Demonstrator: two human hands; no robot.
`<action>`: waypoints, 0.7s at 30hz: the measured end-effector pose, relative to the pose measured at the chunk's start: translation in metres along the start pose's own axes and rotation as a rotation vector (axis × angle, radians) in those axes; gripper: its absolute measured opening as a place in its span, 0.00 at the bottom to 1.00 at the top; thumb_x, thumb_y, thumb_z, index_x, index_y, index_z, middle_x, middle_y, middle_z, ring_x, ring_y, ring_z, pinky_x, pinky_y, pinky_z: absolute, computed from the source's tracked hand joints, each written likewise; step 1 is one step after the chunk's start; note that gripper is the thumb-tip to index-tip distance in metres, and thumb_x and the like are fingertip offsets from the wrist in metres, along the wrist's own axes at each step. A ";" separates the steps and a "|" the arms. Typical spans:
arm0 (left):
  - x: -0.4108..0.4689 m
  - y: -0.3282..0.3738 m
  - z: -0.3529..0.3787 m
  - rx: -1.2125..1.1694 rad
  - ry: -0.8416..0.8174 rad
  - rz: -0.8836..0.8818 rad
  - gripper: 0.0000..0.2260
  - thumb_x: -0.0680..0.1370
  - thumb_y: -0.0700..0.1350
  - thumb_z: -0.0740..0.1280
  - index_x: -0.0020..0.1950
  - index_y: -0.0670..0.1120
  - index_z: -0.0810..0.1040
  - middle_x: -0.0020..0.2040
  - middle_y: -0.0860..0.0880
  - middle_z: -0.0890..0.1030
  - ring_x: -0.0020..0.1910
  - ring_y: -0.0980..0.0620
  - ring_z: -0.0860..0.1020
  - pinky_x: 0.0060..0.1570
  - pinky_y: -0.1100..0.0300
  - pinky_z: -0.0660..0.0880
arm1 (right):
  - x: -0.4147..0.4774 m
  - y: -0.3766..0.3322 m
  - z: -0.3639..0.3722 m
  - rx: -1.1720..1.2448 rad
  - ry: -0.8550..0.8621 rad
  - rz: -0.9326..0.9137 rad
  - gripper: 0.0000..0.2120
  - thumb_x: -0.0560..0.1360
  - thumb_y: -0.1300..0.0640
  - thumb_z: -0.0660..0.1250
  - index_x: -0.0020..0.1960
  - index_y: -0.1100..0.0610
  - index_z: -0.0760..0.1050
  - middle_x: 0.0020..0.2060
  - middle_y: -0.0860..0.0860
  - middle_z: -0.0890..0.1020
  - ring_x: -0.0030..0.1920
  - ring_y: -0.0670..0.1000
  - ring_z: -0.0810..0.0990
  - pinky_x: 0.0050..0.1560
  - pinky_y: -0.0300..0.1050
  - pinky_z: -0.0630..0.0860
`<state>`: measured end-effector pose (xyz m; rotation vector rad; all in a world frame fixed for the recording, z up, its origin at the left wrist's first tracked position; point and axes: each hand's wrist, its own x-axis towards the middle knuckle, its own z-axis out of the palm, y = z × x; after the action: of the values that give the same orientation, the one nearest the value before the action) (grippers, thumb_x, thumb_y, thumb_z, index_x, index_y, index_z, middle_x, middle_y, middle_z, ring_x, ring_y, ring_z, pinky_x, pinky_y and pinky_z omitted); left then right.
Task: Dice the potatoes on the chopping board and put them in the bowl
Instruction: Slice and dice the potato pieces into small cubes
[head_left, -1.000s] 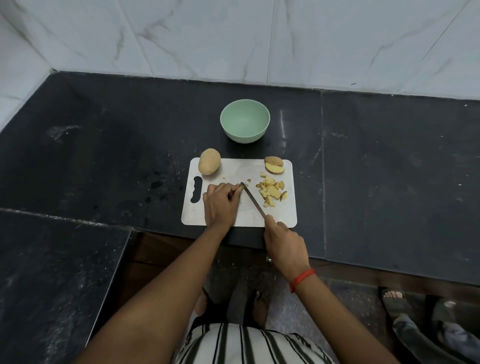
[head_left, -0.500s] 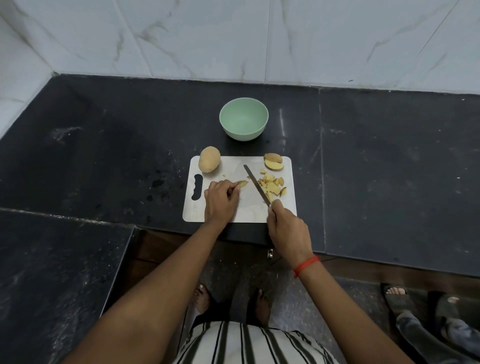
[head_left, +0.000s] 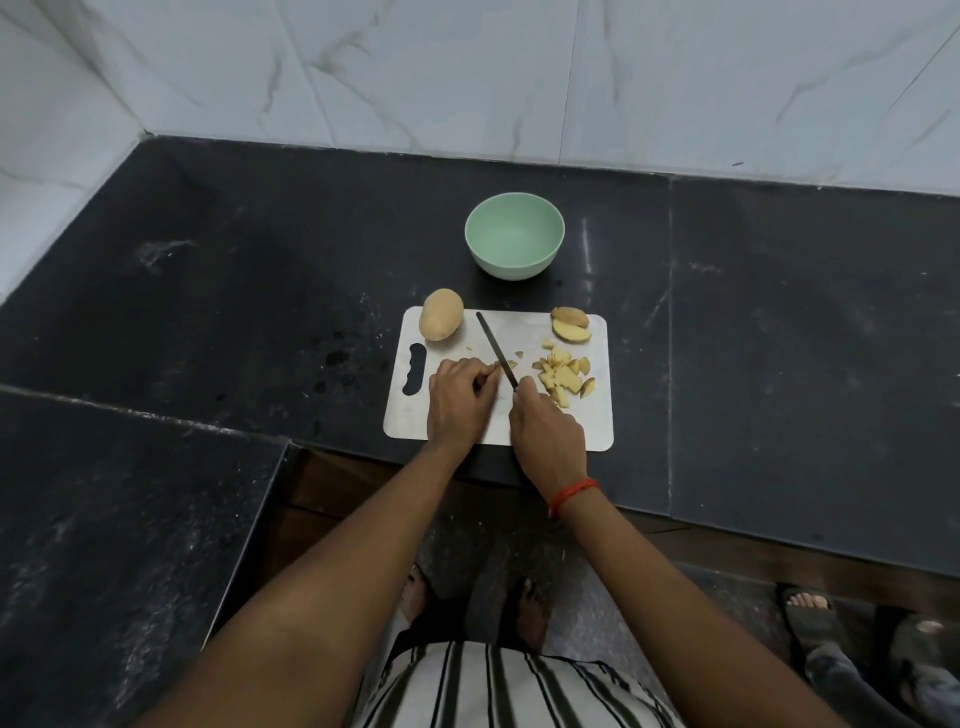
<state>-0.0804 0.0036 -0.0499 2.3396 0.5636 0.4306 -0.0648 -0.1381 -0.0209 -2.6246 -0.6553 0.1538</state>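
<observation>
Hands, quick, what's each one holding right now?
Left hand: fingers curled, pinching a small potato piece on the chopping board.
Right hand: gripping the knife, blade over that piece.

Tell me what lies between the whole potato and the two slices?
In the head view, only the tip of the knife lies over bare board between potato and slices.

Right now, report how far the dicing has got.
Done: a pile of dice lies on the chopping board. In hand: the left hand holds a small potato piece while the right hand holds the knife. Left: the slices, a whole potato, and filling the empty bowl.
</observation>
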 end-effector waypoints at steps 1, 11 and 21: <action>0.000 0.000 0.000 0.001 0.003 0.002 0.15 0.82 0.52 0.66 0.37 0.51 0.71 0.37 0.54 0.78 0.44 0.51 0.71 0.46 0.53 0.66 | 0.001 0.000 0.000 0.004 0.004 0.005 0.08 0.84 0.53 0.53 0.58 0.55 0.66 0.42 0.55 0.80 0.37 0.62 0.79 0.32 0.48 0.66; 0.002 0.001 -0.006 0.032 -0.035 0.052 0.14 0.82 0.52 0.66 0.38 0.50 0.71 0.37 0.53 0.76 0.43 0.50 0.71 0.44 0.51 0.67 | 0.005 0.000 0.003 -0.047 0.004 0.001 0.10 0.85 0.52 0.52 0.62 0.55 0.68 0.44 0.55 0.80 0.37 0.63 0.80 0.32 0.47 0.68; 0.002 0.003 -0.003 0.116 -0.051 0.050 0.13 0.83 0.52 0.65 0.40 0.49 0.75 0.38 0.56 0.76 0.44 0.52 0.70 0.47 0.50 0.69 | -0.004 0.009 -0.003 -0.170 -0.084 -0.046 0.11 0.83 0.57 0.55 0.65 0.54 0.64 0.43 0.54 0.80 0.37 0.60 0.81 0.30 0.47 0.66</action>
<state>-0.0792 0.0041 -0.0450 2.4724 0.5186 0.3694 -0.0641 -0.1485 -0.0221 -2.7755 -0.7886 0.2035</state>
